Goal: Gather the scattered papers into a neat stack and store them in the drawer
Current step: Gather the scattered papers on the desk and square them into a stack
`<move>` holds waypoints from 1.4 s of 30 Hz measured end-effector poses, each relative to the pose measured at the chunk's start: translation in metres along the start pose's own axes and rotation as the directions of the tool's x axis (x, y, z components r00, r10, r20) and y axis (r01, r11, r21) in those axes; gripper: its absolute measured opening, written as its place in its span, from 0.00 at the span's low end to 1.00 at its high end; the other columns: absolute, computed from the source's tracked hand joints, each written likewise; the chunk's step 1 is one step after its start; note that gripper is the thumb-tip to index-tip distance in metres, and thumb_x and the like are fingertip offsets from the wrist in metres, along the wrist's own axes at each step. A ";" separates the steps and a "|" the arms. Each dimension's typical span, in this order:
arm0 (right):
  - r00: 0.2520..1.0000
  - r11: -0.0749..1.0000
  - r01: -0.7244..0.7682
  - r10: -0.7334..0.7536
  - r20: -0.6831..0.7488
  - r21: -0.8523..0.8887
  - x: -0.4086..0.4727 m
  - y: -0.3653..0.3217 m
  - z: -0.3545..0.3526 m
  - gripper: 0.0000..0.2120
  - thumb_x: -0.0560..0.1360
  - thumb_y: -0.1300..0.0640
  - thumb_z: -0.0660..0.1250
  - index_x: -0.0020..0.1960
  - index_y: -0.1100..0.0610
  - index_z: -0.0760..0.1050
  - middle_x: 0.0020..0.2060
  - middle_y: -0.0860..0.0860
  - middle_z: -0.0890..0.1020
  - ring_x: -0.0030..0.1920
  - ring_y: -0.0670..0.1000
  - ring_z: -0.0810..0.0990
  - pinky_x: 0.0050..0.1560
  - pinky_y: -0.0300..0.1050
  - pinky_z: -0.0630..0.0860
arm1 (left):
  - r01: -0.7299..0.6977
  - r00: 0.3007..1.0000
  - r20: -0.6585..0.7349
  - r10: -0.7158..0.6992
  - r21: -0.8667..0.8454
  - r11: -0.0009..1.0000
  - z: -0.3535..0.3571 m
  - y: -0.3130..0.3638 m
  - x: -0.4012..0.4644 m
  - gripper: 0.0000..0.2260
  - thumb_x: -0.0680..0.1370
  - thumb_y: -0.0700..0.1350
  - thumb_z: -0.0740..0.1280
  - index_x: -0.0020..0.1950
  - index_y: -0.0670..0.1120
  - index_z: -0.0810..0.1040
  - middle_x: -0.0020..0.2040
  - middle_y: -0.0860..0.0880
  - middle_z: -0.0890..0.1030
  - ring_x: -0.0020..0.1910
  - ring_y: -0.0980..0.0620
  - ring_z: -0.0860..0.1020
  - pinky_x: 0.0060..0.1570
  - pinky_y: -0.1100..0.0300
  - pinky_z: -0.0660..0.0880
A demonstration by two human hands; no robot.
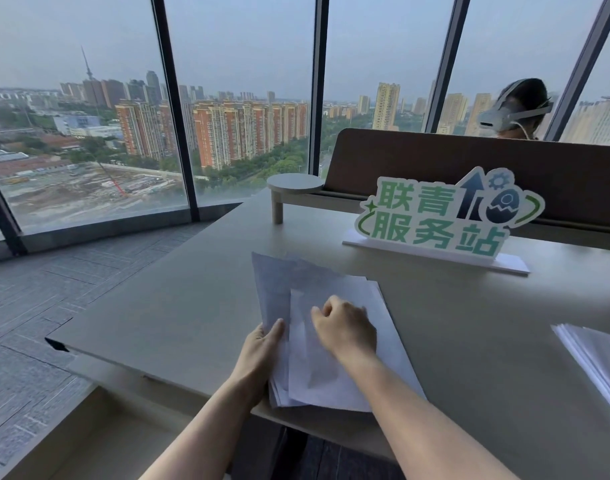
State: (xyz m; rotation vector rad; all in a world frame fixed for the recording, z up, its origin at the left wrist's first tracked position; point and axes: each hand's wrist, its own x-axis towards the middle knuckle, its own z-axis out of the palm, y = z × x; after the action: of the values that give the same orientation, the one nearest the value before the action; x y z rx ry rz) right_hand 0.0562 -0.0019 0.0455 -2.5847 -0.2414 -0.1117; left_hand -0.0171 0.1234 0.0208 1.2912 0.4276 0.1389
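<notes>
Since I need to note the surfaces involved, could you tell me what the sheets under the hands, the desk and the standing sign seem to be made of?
Sheets: thin white paper, matte; the edges are loose and uneven, and one corner sticks out crooked.
Desk: probably laminated board, a smooth pale matte top with a thin square edge.
Sign: seemingly foam board or plastic, with a flat printed cut-out face on a white base; I cannot tell which.

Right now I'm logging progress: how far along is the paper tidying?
Done: loose white sheets overlap in one uneven pile. In hand: left hand grips its left edge, right hand presses on top. Left: squaring them, adding the second white stack, storing in the open drawer.
</notes>
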 end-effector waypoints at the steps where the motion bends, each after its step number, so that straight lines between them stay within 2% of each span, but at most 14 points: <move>1: 0.999 0.999 -0.029 0.029 -0.019 -0.019 0.003 0.010 -0.004 0.12 0.76 0.46 0.59 0.50 0.53 0.74 0.54 0.54 0.79 0.58 0.59 0.73 0.51 0.49 0.71 | 0.000 1.000 0.007 0.000 -0.003 1.000 0.000 0.000 0.001 0.11 0.81 0.47 0.62 0.55 0.41 0.79 0.49 0.40 0.85 0.50 0.40 0.83 0.53 0.48 0.79; 5: 0.967 0.964 -0.240 0.247 0.058 -0.111 0.010 0.060 -0.020 0.21 0.74 0.51 0.59 0.66 0.53 0.68 0.64 0.58 0.71 0.64 0.62 0.68 0.63 0.53 0.67 | -0.015 0.999 0.035 0.013 0.060 0.998 -0.002 -0.003 0.003 0.11 0.75 0.42 0.71 0.56 0.42 0.79 0.48 0.43 0.86 0.48 0.44 0.84 0.51 0.49 0.80; 9: 0.964 0.968 -0.242 0.247 0.100 -0.063 0.008 0.082 -0.024 0.27 0.74 0.51 0.59 0.72 0.53 0.63 0.67 0.57 0.72 0.66 0.60 0.70 0.64 0.50 0.68 | -0.017 0.997 0.082 0.008 0.104 0.994 0.000 -0.004 0.005 0.19 0.67 0.40 0.75 0.58 0.43 0.79 0.49 0.44 0.86 0.48 0.43 0.84 0.54 0.45 0.79; 15: 0.974 0.946 -0.216 0.192 0.121 0.240 0.001 0.074 -0.016 0.25 0.73 0.54 0.62 0.70 0.52 0.67 0.66 0.52 0.75 0.59 0.56 0.78 0.57 0.49 0.75 | 0.032 0.987 0.152 -0.057 0.163 0.986 0.004 -0.002 0.008 0.22 0.64 0.37 0.72 0.58 0.45 0.78 0.51 0.44 0.85 0.49 0.42 0.84 0.53 0.45 0.80; 19: 0.979 0.874 -0.203 0.189 0.076 0.441 0.004 0.077 -0.014 0.24 0.75 0.60 0.62 0.71 0.53 0.68 0.69 0.52 0.73 0.58 0.52 0.77 0.50 0.40 0.69 | 0.046 0.989 0.128 -0.071 0.186 0.981 0.001 -0.003 0.009 0.23 0.61 0.35 0.68 0.56 0.42 0.78 0.50 0.41 0.85 0.48 0.40 0.83 0.51 0.46 0.80; 22: 0.964 0.791 -0.225 0.265 0.013 0.569 0.011 0.084 -0.017 0.25 0.75 0.60 0.64 0.71 0.53 0.66 0.64 0.53 0.76 0.59 0.55 0.77 0.50 0.40 0.69 | -0.002 0.998 0.063 -0.010 0.180 0.984 0.004 -0.006 0.008 0.22 0.60 0.36 0.68 0.53 0.43 0.79 0.47 0.42 0.85 0.47 0.41 0.83 0.52 0.46 0.80; 25: 0.938 0.679 -0.277 0.343 0.039 0.679 0.010 0.090 -0.029 0.32 0.76 0.58 0.66 0.77 0.55 0.58 0.70 0.58 0.71 0.67 0.57 0.73 0.59 0.43 0.67 | -0.083 0.997 0.010 0.082 0.136 0.987 0.010 -0.007 0.003 0.17 0.60 0.37 0.67 0.48 0.45 0.79 0.41 0.48 0.85 0.42 0.46 0.82 0.47 0.52 0.79; 27: 0.937 0.635 -0.273 0.345 0.052 0.722 0.010 0.094 -0.039 0.29 0.76 0.58 0.67 0.75 0.55 0.62 0.65 0.57 0.75 0.62 0.57 0.76 0.61 0.47 0.71 | -0.153 0.988 -0.002 0.154 0.104 0.983 0.018 -0.004 0.000 0.15 0.62 0.38 0.68 0.48 0.46 0.79 0.39 0.51 0.85 0.41 0.48 0.81 0.44 0.54 0.79; 29: 0.954 0.596 -0.188 0.300 0.000 0.781 0.010 0.095 -0.050 0.16 0.73 0.60 0.68 0.61 0.55 0.77 0.50 0.55 0.82 0.50 0.54 0.80 0.49 0.47 0.75 | -0.226 0.974 -0.009 0.227 0.085 0.970 0.027 0.001 -0.003 0.12 0.67 0.35 0.71 0.48 0.45 0.79 0.37 0.52 0.85 0.39 0.52 0.81 0.39 0.59 0.79; 31: 0.950 0.583 -0.053 0.280 -0.139 0.811 0.009 0.092 -0.067 0.04 0.71 0.65 0.67 0.44 0.62 0.79 0.35 0.54 0.79 0.38 0.50 0.75 0.38 0.44 0.68 | -0.297 0.954 -0.020 0.299 0.077 0.952 0.038 0.009 -0.005 0.10 0.72 0.31 0.70 0.48 0.45 0.79 0.36 0.53 0.84 0.34 0.57 0.80 0.34 0.64 0.77; 36: 0.914 0.458 0.253 0.174 -0.365 0.852 -0.009 0.083 -0.111 0.03 0.75 0.68 0.64 0.43 0.67 0.76 0.33 0.55 0.72 0.32 0.47 0.66 0.29 0.38 0.63 | -0.436 0.899 -0.009 0.438 0.084 0.896 0.065 0.032 -0.012 0.04 0.73 0.38 0.72 0.46 0.44 0.81 0.38 0.51 0.85 0.39 0.53 0.82 0.41 0.56 0.80; 39: 0.923 0.469 0.294 0.086 -0.375 0.833 -0.023 0.096 -0.110 0.05 0.75 0.63 0.66 0.40 0.59 0.73 0.35 0.52 0.77 0.35 0.49 0.73 0.38 0.39 0.70 | -0.424 0.905 -0.012 0.426 0.057 0.904 0.070 0.027 -0.016 0.08 0.70 0.41 0.76 0.47 0.44 0.82 0.39 0.51 0.86 0.40 0.53 0.83 0.42 0.56 0.80; 40: 0.938 0.476 0.274 0.057 -0.341 0.836 -0.027 0.103 -0.105 0.02 0.74 0.60 0.67 0.44 0.58 0.76 0.40 0.53 0.81 0.40 0.50 0.79 0.44 0.42 0.74 | -0.417 0.908 -0.025 0.419 0.065 0.907 0.070 0.022 -0.017 0.09 0.70 0.42 0.76 0.47 0.44 0.82 0.39 0.52 0.86 0.40 0.54 0.83 0.42 0.56 0.79; 42: 0.959 0.483 0.223 0.046 -0.279 0.847 -0.034 0.118 -0.095 0.13 0.72 0.57 0.66 0.55 0.59 0.77 0.49 0.54 0.84 0.51 0.54 0.83 0.53 0.48 0.77 | -0.403 0.913 -0.034 0.407 0.083 0.911 0.069 0.011 -0.020 0.07 0.71 0.42 0.75 0.46 0.47 0.81 0.38 0.55 0.85 0.38 0.59 0.81 0.39 0.60 0.77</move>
State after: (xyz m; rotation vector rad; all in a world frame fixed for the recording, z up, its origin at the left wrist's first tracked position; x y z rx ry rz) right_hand 0.0424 -0.1559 0.0618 -1.4776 -0.2459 -0.2901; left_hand -0.0077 0.0573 0.0509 1.4408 0.2022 0.5111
